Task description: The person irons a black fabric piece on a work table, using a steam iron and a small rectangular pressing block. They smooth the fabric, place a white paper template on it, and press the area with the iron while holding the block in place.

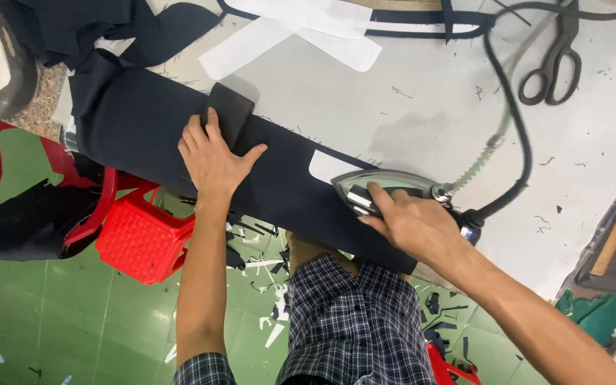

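A long piece of dark navy fabric (144, 128) lies along the near edge of a grey-white worktable (408, 107). My left hand (212, 157) presses flat on it, fingers spread, touching a small dark folded patch (231, 108). My right hand (411, 222) grips the handle of a steam iron (372, 187), whose soleplate rests on the fabric beside a white interfacing piece (329, 166). The iron's black cord and ribbed hose (515, 121) run off toward the table's back.
Black scissors (554, 68) lie at the table's back right. White interfacing strips (294, 36) and more dark fabric sit at the back. A red plastic stool (140, 239) and a red chair stand on the green tiled floor, which is strewn with scraps.
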